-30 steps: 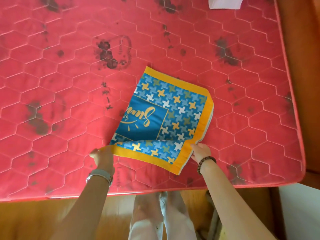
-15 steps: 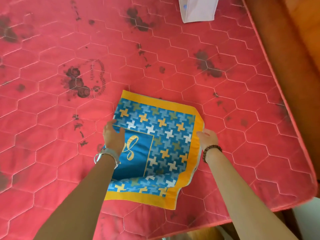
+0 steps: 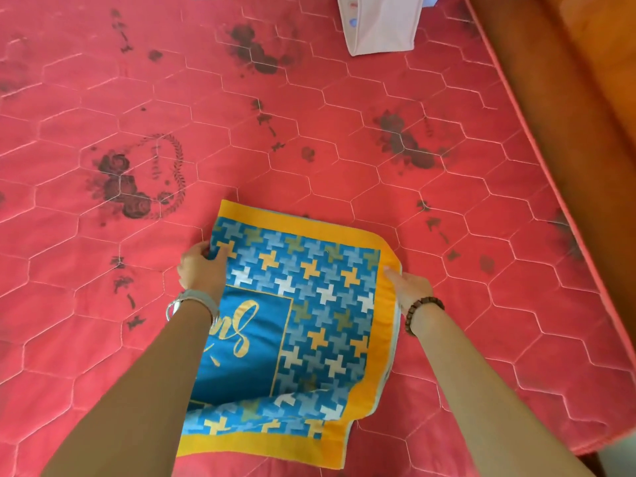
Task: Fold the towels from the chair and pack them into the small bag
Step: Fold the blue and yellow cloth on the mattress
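**Currently: folded towel on mattress, both hands at its sides**

Towel lies by the mattress near edge. Left hand fingers curl round its left edge. Right hand touches the right border; whether it pinches, cannot tell. Small bag at far edge.

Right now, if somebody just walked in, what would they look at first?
The bright blue-and-yellow towel, lying partly folded on the near middle of the red mattress. The left hand grips its left edge and the right hand is at its right edge. A pale bag stands at the far side, upper right.
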Demonstrator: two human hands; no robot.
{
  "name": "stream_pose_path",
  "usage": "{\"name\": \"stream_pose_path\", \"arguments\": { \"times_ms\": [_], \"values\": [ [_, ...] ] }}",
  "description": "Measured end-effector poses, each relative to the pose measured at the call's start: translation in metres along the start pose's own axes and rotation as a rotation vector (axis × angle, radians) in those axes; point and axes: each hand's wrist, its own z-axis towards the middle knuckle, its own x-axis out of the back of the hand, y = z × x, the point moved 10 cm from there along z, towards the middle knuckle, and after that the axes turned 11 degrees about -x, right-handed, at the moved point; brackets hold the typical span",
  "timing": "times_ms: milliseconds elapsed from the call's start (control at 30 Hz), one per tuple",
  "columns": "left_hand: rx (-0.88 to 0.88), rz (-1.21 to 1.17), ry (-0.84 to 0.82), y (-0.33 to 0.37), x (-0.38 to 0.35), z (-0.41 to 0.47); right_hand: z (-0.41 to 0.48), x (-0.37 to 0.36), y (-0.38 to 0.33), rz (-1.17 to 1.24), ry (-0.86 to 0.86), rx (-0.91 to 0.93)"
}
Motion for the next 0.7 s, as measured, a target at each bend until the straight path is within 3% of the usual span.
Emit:
{"name": "stream_pose_path", "arguments": {
  "times_ms": [133,267,600,700],
  "values": [
    [-0.042,-0.16,0.007,0.013,-0.001,0.014,-0.002,0.006,-0.036,0.099,0.098,0.244],
    [-0.092,-0.186,0.101,0.024,0.013,0.026,0.005,0.004,-0.067,0.089,0.191,0.349],
    [-0.085,-0.119,0.128,-0.007,0.026,0.041,0.032,-0.031,-0.115,0.031,0.235,0.453],
    [-0.1,-0.109,0.08,-0.018,0.03,0.029,0.032,-0.038,-0.104,-0.066,0.199,0.367]
  ]
}}
